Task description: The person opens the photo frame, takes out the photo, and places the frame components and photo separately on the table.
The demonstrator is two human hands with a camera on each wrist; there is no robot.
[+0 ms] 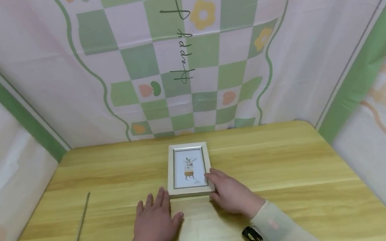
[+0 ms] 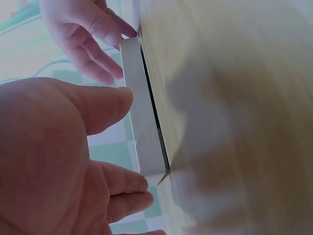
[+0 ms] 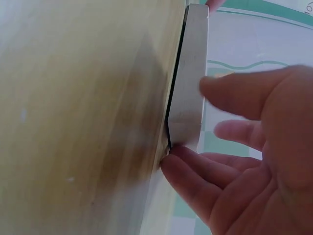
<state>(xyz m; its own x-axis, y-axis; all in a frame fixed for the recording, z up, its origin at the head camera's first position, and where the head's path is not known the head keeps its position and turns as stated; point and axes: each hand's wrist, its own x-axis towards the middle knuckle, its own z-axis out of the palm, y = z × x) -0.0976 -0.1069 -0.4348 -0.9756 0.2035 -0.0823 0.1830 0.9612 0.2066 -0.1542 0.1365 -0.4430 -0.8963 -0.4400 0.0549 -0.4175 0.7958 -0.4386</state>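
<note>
Left hand [image 1: 156, 225]: palm down, fingers straight and spread, gripping nothing; its fingertips lie at the near left corner of the cream-coloured rectangular picture frame [image 1: 191, 191].
Right hand [image 1: 233, 194]: fingers relaxed and parted, thumb apart from them; the fingertips touch the frame's right edge by its near corner, with no closed grip to be seen.
Sleeves: pale cream cuffs [image 1: 272, 223] at both wrists, a small black device [image 1: 251, 234] beside the right one.
Screwdriver: black-handled, with a long thin metal shaft [image 1: 82, 218], on the left, well apart from the left hand.
Frame: face up, far middle of the yellow wood-grain bench [image 1: 284, 165], showing a printed potted plant [image 1: 189, 173].
Backdrop: green-and-white checked cloth [image 1: 171, 55] bearing flowers and dark lettering.
</note>
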